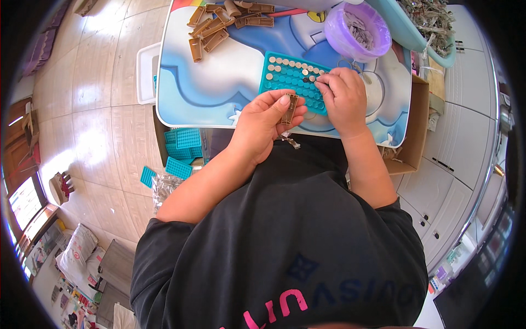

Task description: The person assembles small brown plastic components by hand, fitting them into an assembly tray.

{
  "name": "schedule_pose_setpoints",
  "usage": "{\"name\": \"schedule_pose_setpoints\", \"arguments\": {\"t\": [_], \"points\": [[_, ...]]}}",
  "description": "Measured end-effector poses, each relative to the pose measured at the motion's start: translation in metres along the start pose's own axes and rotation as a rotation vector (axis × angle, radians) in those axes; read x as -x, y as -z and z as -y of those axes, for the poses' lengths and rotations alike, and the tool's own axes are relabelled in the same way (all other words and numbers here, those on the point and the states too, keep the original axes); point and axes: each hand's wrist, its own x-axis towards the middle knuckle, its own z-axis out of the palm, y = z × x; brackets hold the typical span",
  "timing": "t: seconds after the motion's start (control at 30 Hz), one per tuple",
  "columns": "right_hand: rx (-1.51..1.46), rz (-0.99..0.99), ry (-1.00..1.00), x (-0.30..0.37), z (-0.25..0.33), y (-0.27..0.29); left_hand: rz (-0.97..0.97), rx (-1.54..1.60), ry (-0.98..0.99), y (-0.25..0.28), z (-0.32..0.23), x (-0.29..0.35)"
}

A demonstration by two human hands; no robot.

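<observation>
My left hand (257,120) is closed around a small brown plastic casing (290,109), an oblong open shell with its hollow side up, and the thumb presses on its upper end. Just right of it, my right hand (348,101) reaches over a teal tray (265,83) with rows of round pockets. Thumb and forefinger pinch together close to a pale round disc (312,78); what lies between the fingertips is too small to make out. Pale discs fill the tray's far rows and a few pockets at its left; other pockets show bare teal.
Several brown casings (215,39) lie piled at the table's far left. A purple tub (335,48) lined with plastic holds small strips at the far right, beside a light-blue basin (405,30). More teal trays (183,138) sit below the table's left edge. Cardboard (417,123) stands at right.
</observation>
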Motion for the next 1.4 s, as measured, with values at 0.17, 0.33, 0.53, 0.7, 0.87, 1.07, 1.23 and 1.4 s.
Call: {"name": "schedule_pose_setpoints", "arguments": {"t": [0.17, 0.33, 0.53, 0.7, 0.87, 1.07, 1.23, 1.4], "points": [[-0.221, -0.056, -0.061, -0.005, 0.028, 0.013, -0.033, 0.006, 0.024, 0.001, 0.0, 0.001], [-0.307, -0.004, -0.019, -0.005, 0.045, 0.01, -0.025, 0.03, 0.026, 0.003, 0.001, -0.003], [-0.356, 0.036, -0.012, -0.002, 0.042, 0.007, -0.002, 0.065, 0.001, 0.003, 0.001, -0.002], [-0.18, -0.09, -0.117, -0.007, 0.016, 0.0, -0.017, 0.038, 0.019, 0.002, -0.001, -0.003], [-0.081, -0.005, -0.083, -0.006, 0.007, -0.004, -0.018, 0.027, 0.027, 0.003, -0.002, -0.004], [-0.289, -0.004, -0.094, -0.009, 0.036, 0.007, -0.009, 0.034, 0.032, 0.003, -0.002, -0.003], [-0.353, 0.046, -0.022, -0.007, 0.044, 0.007, -0.018, 0.048, 0.022, 0.003, -0.001, -0.003], [-0.346, 0.062, 0.02, -0.005, 0.046, 0.005, -0.016, 0.057, 0.016, 0.005, 0.001, -0.004]]}}
